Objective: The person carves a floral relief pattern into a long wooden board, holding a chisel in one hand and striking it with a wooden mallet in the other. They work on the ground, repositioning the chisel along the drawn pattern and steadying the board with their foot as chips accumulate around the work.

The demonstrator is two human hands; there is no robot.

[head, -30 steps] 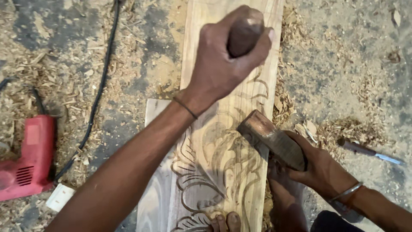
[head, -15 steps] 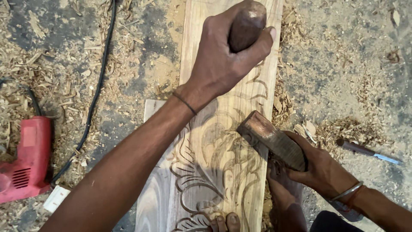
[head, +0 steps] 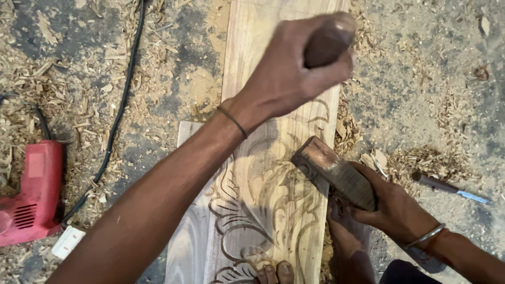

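Two hands are at work over a long wooden plank (head: 247, 68) that lies on the floor (head: 421, 68).

From the head view, the left hand (head: 286, 79) is curled tight around a dark rounded wooden handle (head: 329, 39). Only the top of that handle shows, and it looks blurry, so the rest of the tool is hidden by the fingers. The right hand (head: 394, 208) is wrapped around a wooden mallet (head: 334, 171), whose flat end sticks out toward the plank. The back part of the mallet is covered by the fingers.

The plank runs under both hands, with carved leaf shapes (head: 252, 210) below the left wrist and just left of the mallet. Toes (head: 276, 272) press on its near end, cut off by the edge.

Far left of the left arm sits a red drill (head: 31, 192) with a black cord (head: 123, 100). Right of the right hand lies a small chisel (head: 450, 188). Wood shavings (head: 426, 160) are all around.
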